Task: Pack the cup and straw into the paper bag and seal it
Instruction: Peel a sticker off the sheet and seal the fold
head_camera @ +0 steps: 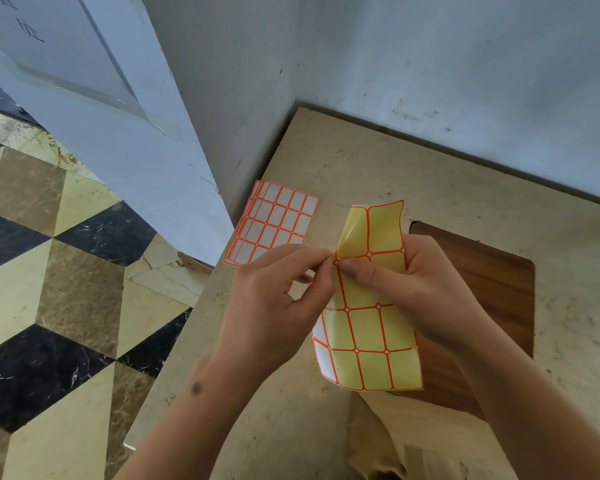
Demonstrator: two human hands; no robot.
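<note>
Closest to my view, a crumpled tan paper bag (392, 441) lies on the beige stone counter (326, 168), low in the frame between the two forearms; I cannot tell whether the cup or straw is inside it, and neither shows. Just above it, my right hand (420, 292) grips a yellow label sheet with an orange grid (368, 327), thumb pressed across its front, fingers curled behind. Most cells on that sheet are bare yellow backing; a few white labels remain along its lower left edge. My left hand (274, 306) meets the sheet at its left edge, thumb and forefinger pinched together on it right beside the right thumb; whether they hold a peeled label I cannot tell. The sheet's top left corner curls forward. Behind the hands, a stack of white label sheets with orange borders (274, 223) rests flat near the counter's left edge. A dark wooden inset panel (482, 292) sits under the right hand.
</note>
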